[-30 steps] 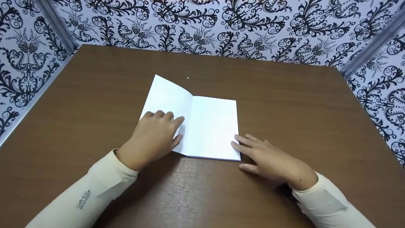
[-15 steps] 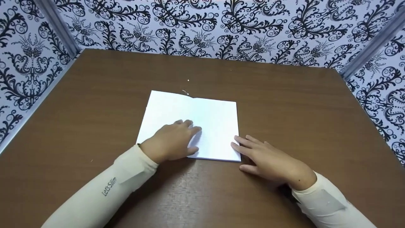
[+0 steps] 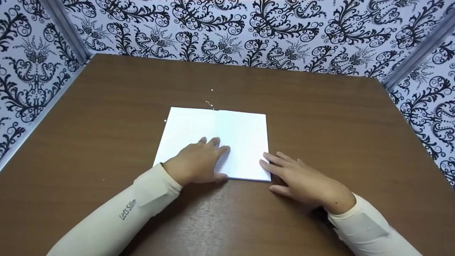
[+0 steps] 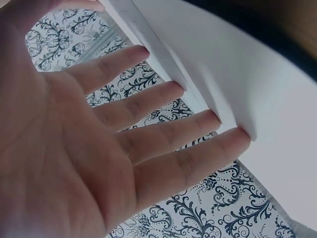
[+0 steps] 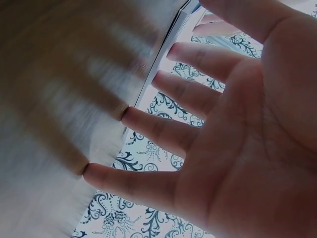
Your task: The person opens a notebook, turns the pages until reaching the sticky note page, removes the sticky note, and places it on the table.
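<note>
Brown wooden table (image 3: 320,117), patterned black-and-white walls (image 3: 249,32) on three sides. Nearest: cream sleeves (image 3: 117,217). Left hand (image 3: 199,161), fingers straight, flat on the booklet (image 3: 241,135), pressing beside its centre crease. Right hand (image 3: 302,179), fingers straight and spread, fingertips (image 3: 265,156) touching the booklet's right edge. Booklet lies open at table centre. Beyond it: small white specks (image 3: 210,103).

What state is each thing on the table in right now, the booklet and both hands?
booklet: open, lying flat on the table.
left hand: fingers straight, pressing down on the pages.
right hand: fingers straight, fingertips touching the booklet's near right corner.
</note>
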`<state>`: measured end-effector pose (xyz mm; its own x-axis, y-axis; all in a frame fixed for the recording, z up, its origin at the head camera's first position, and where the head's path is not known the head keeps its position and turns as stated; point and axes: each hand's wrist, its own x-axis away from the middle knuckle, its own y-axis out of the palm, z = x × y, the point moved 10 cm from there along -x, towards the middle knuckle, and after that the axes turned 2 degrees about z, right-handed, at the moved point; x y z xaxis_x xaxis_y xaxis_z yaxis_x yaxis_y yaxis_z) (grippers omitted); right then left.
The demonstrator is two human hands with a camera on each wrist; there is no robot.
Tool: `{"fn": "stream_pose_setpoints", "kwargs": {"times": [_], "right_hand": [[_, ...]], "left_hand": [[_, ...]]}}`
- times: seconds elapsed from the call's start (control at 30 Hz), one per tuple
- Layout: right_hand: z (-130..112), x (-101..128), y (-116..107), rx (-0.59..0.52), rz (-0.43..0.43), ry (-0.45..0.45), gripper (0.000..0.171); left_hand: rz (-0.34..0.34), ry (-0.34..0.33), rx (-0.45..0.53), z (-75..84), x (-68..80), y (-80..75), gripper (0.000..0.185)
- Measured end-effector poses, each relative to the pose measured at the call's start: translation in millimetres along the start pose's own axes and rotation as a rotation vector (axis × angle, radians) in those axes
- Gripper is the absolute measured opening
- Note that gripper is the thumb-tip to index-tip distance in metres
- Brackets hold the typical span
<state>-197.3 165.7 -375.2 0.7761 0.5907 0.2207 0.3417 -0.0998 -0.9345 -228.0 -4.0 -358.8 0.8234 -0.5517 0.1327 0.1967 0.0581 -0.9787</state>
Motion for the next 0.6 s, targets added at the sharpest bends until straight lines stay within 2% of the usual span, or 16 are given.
{"fn": "stream_pose_setpoints", "kwargs": {"times": [0.17,0.6], "right_hand": [[1.5,-0.9,0.6,-0.006,-0.012,0.016,0.065],[0.7,-0.6,0.3,-0.002,-0.007,0.005,0.065]], "left_hand": [[-0.022,-0.018,0.001,0.1,-0.2,1.8,0.08],[0.008,0.001,-0.036,2.6,1.4,0.2,0.078]]}}
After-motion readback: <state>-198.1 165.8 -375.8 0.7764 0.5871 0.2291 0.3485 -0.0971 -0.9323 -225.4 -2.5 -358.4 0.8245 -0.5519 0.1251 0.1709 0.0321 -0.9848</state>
